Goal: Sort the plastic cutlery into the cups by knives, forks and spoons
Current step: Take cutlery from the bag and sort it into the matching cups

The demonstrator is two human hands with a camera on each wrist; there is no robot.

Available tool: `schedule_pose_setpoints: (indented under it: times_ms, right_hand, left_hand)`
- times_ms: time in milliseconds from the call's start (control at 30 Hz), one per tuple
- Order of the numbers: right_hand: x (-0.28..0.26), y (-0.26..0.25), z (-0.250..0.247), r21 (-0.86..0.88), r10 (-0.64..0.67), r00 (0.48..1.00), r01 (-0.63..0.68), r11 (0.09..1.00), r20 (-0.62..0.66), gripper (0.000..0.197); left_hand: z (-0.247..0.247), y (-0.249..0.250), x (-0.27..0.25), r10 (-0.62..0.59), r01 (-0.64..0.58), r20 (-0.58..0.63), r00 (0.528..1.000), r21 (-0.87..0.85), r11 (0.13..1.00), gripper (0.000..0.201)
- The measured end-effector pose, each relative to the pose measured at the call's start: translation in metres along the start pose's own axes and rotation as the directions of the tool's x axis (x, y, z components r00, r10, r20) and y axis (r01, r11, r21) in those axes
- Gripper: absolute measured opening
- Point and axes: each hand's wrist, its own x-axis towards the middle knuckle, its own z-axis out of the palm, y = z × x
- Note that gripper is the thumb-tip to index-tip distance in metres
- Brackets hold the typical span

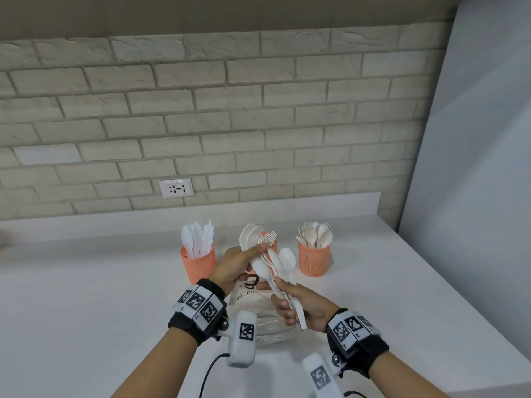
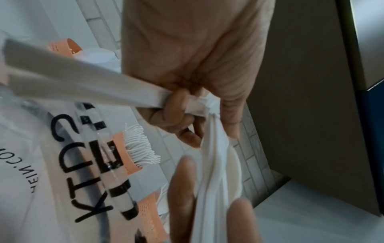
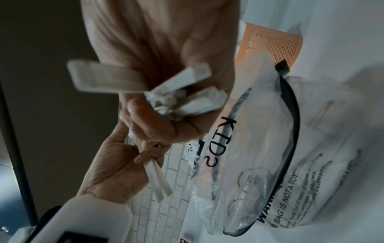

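Both hands hold white plastic cutlery above the counter. My right hand [image 1: 287, 300] grips a bundle of handles [image 3: 187, 92], with spoon bowls [image 1: 287, 259] fanning upward. My left hand [image 1: 255, 252] pinches a few pieces [image 1: 249, 236] between thumb and fingers, their handles [image 3: 158, 179] sticking out below the palm. Three orange mesh cups stand behind: the left cup [image 1: 198, 265] holds knives, the right cup [image 1: 313, 261] holds spoons. The middle cup [image 1: 273, 247] with forks [image 2: 141, 148] is mostly hidden behind the held cutlery.
A clear plastic bag [image 1: 268, 326] with black lettering lies on the white counter [image 1: 100, 297] under the hands. A brick wall with a socket [image 1: 176, 188] runs behind the cups. A pale panel [image 1: 474, 168] closes the right side.
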Motion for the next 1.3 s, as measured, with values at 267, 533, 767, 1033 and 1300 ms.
schedule_pose_setpoints:
  times_ms: [267,533,767,1033,1300]
  right_hand:
    - [-0.004,-0.003,-0.002,0.003,-0.019,1.0,0.019,1.0,-0.001,0.03]
    - [-0.003,-0.005,0.004,-0.166,-0.061,0.995,0.048,0.985,-0.077,0.033]
    - [-0.007,-0.003,0.001,-0.286,-0.187,0.967,0.132,0.949,-0.175,0.026]
    - [-0.001,-0.003,0.002,-0.294,-0.296,0.93,0.226,0.929,-0.219,0.022]
    - [0.008,0.001,0.007,-0.466,-0.273,0.947,0.167,0.869,-0.17,0.014]
  left_hand:
    - [-0.001,0.001,0.002,0.056,-0.056,-0.025,0.998,-0.025,0.998,0.029]
    - [0.005,0.007,0.01,0.051,-0.099,-0.223,0.973,-0.206,0.974,0.03]
    - [-0.024,0.025,0.016,0.003,-0.315,-0.469,0.883,-0.588,0.745,0.019]
    - [-0.007,-0.009,-0.002,0.079,-0.078,-0.218,0.973,0.013,0.997,0.027]
    - [0.017,-0.013,-0.007,0.173,-0.162,-0.284,0.943,0.064,0.985,0.032]
